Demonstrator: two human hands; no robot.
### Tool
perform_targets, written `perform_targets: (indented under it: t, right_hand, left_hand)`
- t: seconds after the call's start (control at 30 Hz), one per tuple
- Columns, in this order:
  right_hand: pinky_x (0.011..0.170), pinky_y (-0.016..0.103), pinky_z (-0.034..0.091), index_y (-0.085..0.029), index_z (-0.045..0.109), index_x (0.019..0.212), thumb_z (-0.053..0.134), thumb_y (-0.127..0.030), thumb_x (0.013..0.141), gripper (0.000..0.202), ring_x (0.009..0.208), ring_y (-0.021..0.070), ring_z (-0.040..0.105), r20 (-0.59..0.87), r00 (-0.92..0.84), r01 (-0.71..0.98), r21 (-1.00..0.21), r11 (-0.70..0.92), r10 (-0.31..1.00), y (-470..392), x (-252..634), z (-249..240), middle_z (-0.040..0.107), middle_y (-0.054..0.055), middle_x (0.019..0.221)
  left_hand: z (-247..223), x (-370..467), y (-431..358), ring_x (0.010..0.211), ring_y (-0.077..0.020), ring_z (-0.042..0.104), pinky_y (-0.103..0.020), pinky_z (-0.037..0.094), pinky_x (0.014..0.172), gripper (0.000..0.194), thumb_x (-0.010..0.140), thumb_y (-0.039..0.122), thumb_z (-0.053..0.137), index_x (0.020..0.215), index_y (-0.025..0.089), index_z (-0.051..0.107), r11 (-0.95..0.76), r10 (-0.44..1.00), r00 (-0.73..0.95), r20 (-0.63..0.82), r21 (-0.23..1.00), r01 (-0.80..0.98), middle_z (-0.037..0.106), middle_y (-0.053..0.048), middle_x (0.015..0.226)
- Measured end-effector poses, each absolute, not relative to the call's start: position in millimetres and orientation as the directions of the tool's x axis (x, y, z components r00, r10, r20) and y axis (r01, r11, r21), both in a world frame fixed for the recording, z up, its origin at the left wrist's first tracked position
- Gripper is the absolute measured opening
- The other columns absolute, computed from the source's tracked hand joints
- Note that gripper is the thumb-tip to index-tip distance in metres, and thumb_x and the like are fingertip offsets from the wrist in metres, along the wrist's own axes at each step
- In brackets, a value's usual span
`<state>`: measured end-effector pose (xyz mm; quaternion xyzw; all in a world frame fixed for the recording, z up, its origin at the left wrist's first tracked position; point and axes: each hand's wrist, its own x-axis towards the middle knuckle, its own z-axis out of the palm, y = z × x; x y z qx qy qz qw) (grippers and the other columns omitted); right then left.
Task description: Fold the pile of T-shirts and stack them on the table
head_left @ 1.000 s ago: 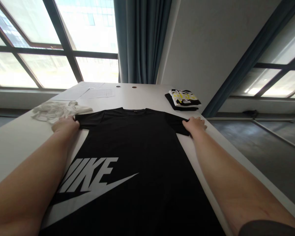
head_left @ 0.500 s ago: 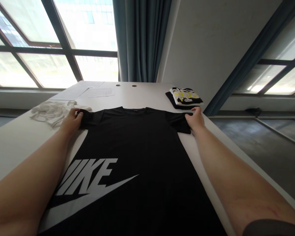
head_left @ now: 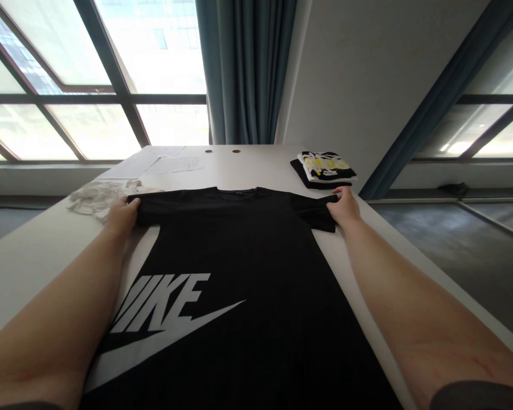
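Black T-shirt (head_left: 256, 273) flat on the white tabletop (head_left: 29, 267), collar at the far end, large pale print low on its left side. Left hand (head_left: 123, 215): fingers closed on the end of the left sleeve. Right hand (head_left: 344, 208): fingers pinch the right sleeve's outer edge. Crumpled white cloth (head_left: 94, 199) just beside left hand. Beyond right hand, folded garments (head_left: 325, 169), stacked. Papers (head_left: 175, 164) far left.

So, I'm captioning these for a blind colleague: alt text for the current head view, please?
Two bare hands, left and right, grip the sleeves of a black T-shirt spread on a white table, between crumpled white cloth and folded garments.
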<state>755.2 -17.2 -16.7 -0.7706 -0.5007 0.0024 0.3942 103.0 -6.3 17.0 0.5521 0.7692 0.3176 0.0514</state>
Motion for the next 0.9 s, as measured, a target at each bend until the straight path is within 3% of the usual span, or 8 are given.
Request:
perform_targets:
  t: [0.17,0.37,0.47,0.53,0.67,0.83,0.9]
  right_hand:
    - [0.074,0.035,0.044,-0.024,0.060,0.113,0.063,-0.020,0.065,0.049,0.078,0.0255,0.058,0.406,0.493,0.788,-0.583,-0.198,0.769,-15.8,757.2,-18.2,0.062,0.002,0.085]
    - [0.082,0.039,0.047,-0.024,0.062,0.120,0.065,-0.017,0.064,0.056,0.087,0.0293,0.061,0.400,0.445,0.843,-0.490,-0.223,0.801,-12.7,757.4,-15.7,0.064,0.007,0.095]
    - [0.085,0.041,0.048,-0.023,0.062,0.122,0.067,-0.018,0.065,0.057,0.093,0.0314,0.063,0.400,0.448,0.842,-0.489,-0.227,0.800,-10.9,755.7,-13.6,0.065,0.009,0.102]
    - [0.086,0.041,0.049,-0.023,0.062,0.124,0.068,-0.021,0.067,0.057,0.094,0.0318,0.063,0.379,0.476,0.823,-0.511,-0.249,0.794,-9.8,755.9,-13.6,0.066,0.009,0.101]
    - [0.083,0.040,0.049,-0.024,0.063,0.123,0.069,-0.026,0.069,0.055,0.091,0.0302,0.063,0.315,0.526,0.784,-0.541,-0.306,0.790,-8.2,757.3,-16.6,0.067,0.009,0.101]
    - [0.081,0.038,0.050,-0.025,0.068,0.116,0.068,-0.026,0.071,0.045,0.085,0.0279,0.063,0.288,0.472,0.801,-0.534,-0.270,0.833,-10.4,750.5,-17.6,0.070,0.007,0.096]
    - [0.082,0.039,0.050,-0.025,0.071,0.106,0.065,-0.023,0.072,0.035,0.086,0.0281,0.064,0.317,0.442,0.820,-0.522,-0.235,0.839,-11.9,747.2,-16.5,0.072,0.007,0.096]
  left_hand:
    - [18.2,103.1,0.5,0.117,-0.0373,0.069,-0.048,0.054,0.100,0.042,0.096,0.034,0.053,0.126,0.008,0.065,0.292,0.897,-0.391,0.207,0.388,0.874,0.074,-0.022,0.123]
    - [28.2,104.0,3.8,0.124,-0.0465,0.064,-0.060,0.051,0.101,0.083,0.076,0.041,0.078,0.148,0.012,0.049,0.422,0.899,-0.437,0.046,0.180,0.888,0.066,-0.028,0.137]
    - [32.4,106.3,5.7,0.123,-0.0469,0.064,-0.060,0.050,0.100,0.082,0.073,0.047,0.079,0.144,0.016,0.053,0.402,0.915,-0.403,-0.012,0.112,0.909,0.066,-0.026,0.138]
    - [30.4,108.6,7.1,0.123,-0.0460,0.064,-0.059,0.049,0.101,0.077,0.075,0.052,0.077,0.141,0.019,0.058,0.384,0.923,-0.383,-0.031,0.093,0.919,0.067,-0.023,0.137]
    - [13.6,111.4,9.7,0.132,-0.0498,0.057,-0.061,0.046,0.105,0.083,0.084,0.061,0.065,0.152,0.016,0.052,0.368,0.927,-0.371,0.050,0.066,0.928,0.061,-0.027,0.145]
    - [-6.6,107.3,15.2,0.131,-0.0398,0.060,-0.049,0.045,0.113,0.056,0.090,0.047,0.054,0.138,0.019,0.067,0.101,0.976,-0.126,0.177,0.145,0.984,0.069,-0.016,0.136]
    - [-7.6,104.9,16.1,0.130,-0.0384,0.061,-0.047,0.045,0.114,0.057,0.090,0.045,0.055,0.139,0.018,0.067,0.063,0.966,-0.114,0.234,0.217,0.974,0.066,-0.015,0.140]
